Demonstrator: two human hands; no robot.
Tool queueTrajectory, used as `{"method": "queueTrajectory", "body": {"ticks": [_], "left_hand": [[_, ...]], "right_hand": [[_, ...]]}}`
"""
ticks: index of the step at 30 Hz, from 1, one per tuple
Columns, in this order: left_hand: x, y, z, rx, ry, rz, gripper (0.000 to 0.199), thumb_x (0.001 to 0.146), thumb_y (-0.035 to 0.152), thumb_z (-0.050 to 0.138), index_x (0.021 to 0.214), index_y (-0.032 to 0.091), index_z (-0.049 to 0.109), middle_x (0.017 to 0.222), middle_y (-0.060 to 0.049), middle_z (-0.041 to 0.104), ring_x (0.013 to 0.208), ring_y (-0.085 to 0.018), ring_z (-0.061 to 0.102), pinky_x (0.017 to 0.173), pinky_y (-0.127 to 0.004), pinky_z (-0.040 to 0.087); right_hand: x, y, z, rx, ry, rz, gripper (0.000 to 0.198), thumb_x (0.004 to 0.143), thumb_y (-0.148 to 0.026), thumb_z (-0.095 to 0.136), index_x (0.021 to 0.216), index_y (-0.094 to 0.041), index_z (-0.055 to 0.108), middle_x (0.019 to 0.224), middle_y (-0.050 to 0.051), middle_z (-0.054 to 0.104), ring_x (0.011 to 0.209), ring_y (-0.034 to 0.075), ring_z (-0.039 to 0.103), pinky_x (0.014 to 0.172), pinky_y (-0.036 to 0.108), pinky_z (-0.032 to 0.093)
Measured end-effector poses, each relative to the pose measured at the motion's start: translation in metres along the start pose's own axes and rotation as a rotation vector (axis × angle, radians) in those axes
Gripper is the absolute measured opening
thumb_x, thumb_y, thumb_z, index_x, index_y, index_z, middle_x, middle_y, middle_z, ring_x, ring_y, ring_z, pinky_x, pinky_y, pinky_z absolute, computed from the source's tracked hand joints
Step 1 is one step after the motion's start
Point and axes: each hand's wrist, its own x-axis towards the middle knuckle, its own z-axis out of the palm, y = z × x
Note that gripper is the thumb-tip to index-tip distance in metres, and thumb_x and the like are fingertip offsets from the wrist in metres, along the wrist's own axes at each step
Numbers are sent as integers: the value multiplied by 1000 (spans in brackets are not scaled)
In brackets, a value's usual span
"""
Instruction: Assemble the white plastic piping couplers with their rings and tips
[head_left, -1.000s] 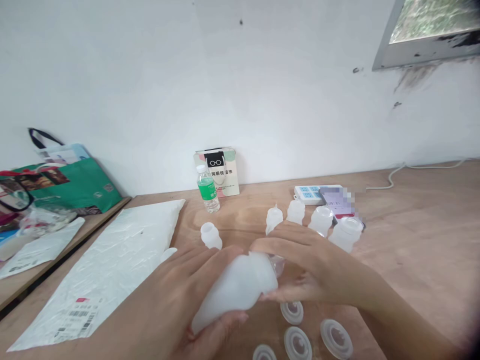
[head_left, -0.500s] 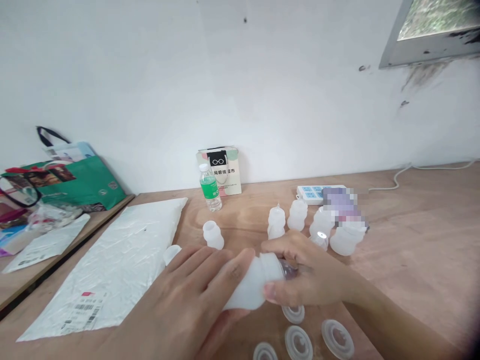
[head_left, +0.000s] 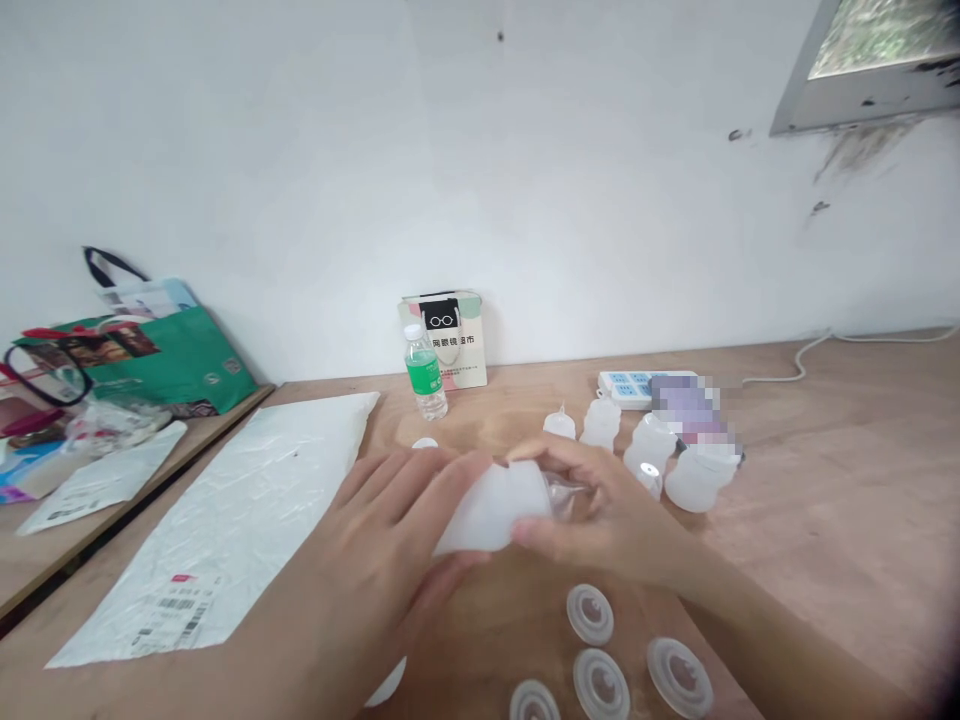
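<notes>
The left hand (head_left: 394, 505) is curled around one white bottle (head_left: 487, 512), held tilted between both hands above the table (head_left: 847, 480); the right hand (head_left: 589, 508) has its thumb and fingers closed about the neck end, where one clear pointed piece (head_left: 560, 492) sticks out. Nearer the viewer lie four translucent discs (head_left: 591, 614). Beyond the right hand stand four white containers (head_left: 700, 482); one white top (head_left: 425, 443) shows behind the left hand. Farther out are one water bottle (head_left: 426, 375), one paper bag (head_left: 470, 362), one power strip (head_left: 630, 390), and, leftward, one white parcel (head_left: 247, 500) and one green bag (head_left: 191, 355).
</notes>
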Motion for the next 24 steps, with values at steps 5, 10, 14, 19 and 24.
{"method": "queueTrajectory", "body": {"ticks": [5,10,14,19,24], "left_hand": [[-3,-3,-9,-21,76,-93,55,92,44,53,139,26,32,142,-8,44,131,-28,43,106,-44,43],[-11,-11,-11,-40,101,-91,55,90,42,53,140,32,32,145,-3,43,129,-30,47,106,-45,45],[-11,-14,-13,29,113,-73,58,88,51,54,138,27,37,138,-6,51,122,-31,54,101,-46,50],[-14,-18,-21,126,86,-79,54,88,53,53,134,26,42,133,-6,57,122,-28,55,97,-41,55],[-14,-19,-21,34,162,-88,51,86,48,55,132,30,44,128,-4,60,116,-29,59,92,-43,56]], "right_hand": [[-5,-10,-45,-287,200,116,31,77,-48,70,96,-25,62,85,0,70,72,16,63,59,25,47],[-20,-7,-69,-791,-106,406,31,75,-54,67,80,-24,68,67,3,68,59,20,61,49,28,35],[-15,5,-57,-989,-249,487,23,75,-46,67,77,-23,69,69,6,68,60,22,61,48,29,31],[1,19,-42,-1027,-302,493,4,68,-22,70,67,-21,66,62,3,65,56,21,61,50,30,31],[3,23,-40,-1038,-236,457,12,64,-12,70,62,-21,62,55,2,62,49,18,57,46,29,28]]}}
